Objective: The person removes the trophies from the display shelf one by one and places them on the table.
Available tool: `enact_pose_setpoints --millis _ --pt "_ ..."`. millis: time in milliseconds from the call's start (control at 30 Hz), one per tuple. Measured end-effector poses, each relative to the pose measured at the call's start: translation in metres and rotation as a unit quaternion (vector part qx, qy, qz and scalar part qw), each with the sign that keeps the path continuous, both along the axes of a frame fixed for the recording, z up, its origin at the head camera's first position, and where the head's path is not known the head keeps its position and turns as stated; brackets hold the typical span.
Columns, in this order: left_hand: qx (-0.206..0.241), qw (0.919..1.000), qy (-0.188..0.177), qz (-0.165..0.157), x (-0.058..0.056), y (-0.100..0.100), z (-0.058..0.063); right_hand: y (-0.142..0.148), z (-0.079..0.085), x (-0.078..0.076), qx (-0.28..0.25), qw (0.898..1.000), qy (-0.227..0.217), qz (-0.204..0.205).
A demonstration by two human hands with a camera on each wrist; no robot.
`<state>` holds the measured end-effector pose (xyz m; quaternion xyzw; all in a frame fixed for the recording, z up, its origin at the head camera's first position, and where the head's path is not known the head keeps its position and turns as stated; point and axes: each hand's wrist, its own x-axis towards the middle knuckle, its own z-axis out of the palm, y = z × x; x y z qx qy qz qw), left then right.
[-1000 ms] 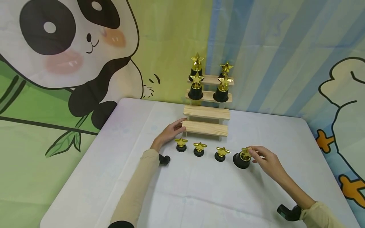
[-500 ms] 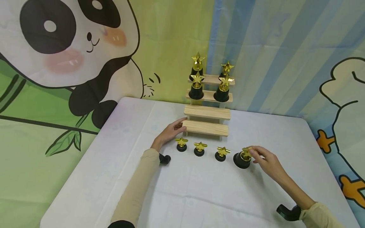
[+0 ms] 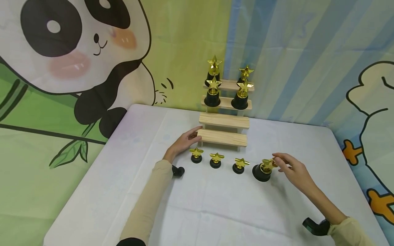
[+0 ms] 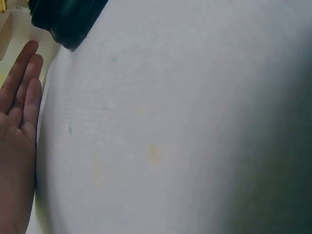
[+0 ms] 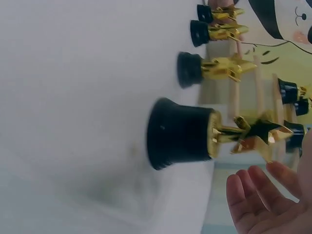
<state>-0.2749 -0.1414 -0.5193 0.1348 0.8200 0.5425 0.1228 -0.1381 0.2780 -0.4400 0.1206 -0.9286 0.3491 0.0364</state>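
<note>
In the head view my left hand (image 3: 184, 142) rests at the left end of the lowest board of a wooden stepped shelf (image 3: 222, 137). The left wrist view shows several of its fingers (image 4: 32, 100) straight. My right hand (image 3: 293, 172) is beside the star of a larger gold star trophy (image 3: 262, 172) with a black base, which stands upright on the table. In the right wrist view its fingers (image 5: 263, 187) are loosely bent near the star and do not grip it. Three smaller star trophies, left (image 3: 196, 156), middle (image 3: 216, 160) and right (image 3: 239, 165), stand in a row.
On the shelf's upper two boards stand several trophies, among them a front left one (image 3: 212, 97) and a front right one (image 3: 240, 99). The lower two boards are bare wood. A white cloth covers the table (image 3: 197, 212); a printed panda backdrop (image 3: 184, 51) hangs behind.
My right hand has let go of the larger trophy's star and drawn back slightly to the right. The trophy stays where it was. My left hand keeps its place at the shelf.
</note>
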Motion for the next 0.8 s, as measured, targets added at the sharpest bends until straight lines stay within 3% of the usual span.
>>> enact_pose_setpoints --millis 133,400,633,800 --pt "-0.002 1.0 -0.005 -0.001 0.001 0.002 0.003 0.002 0.02 -0.009 -0.014 0.999 0.034 -0.002" --pt "-0.011 0.9996 -0.014 -0.021 0.014 0.002 0.031 -0.01 0.07 -0.044 -0.04 0.997 0.061 0.012" --pt "-0.007 0.9999 -0.001 -0.011 -0.001 0.0 -0.002 -0.03 0.104 -0.081 -0.056 0.998 0.005 -0.004" --pt "-0.003 0.9999 0.008 -0.008 -0.001 0.0 -0.001 -0.047 0.124 -0.11 -0.08 0.996 -0.036 -0.019"
